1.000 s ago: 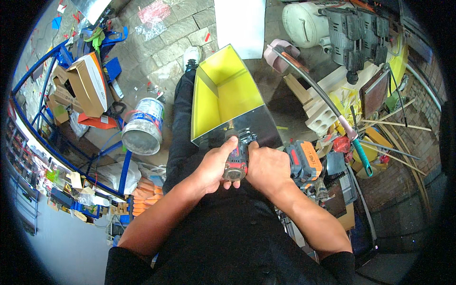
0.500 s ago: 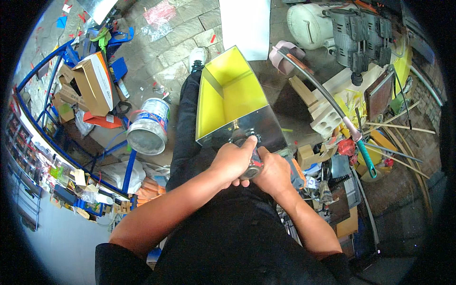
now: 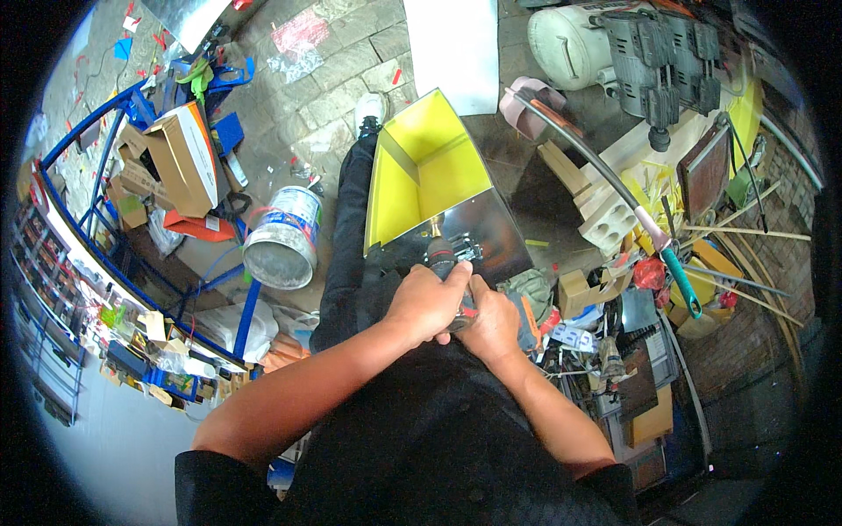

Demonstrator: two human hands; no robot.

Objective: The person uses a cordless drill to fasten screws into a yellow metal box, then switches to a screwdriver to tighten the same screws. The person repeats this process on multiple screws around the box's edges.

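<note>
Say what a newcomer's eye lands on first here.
The bright yellow interior of the open box stands out, just above the picture's centre. Below it, the left hand and right hand grip a dark power drill at its near side. Next, the glaring white sheet at top centre.

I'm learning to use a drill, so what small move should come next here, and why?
Perhaps steady the drill and check its tip before pressing: the left hand and right hand both hold it, and the tip points toward the box, but contact is hard to make out.
</note>
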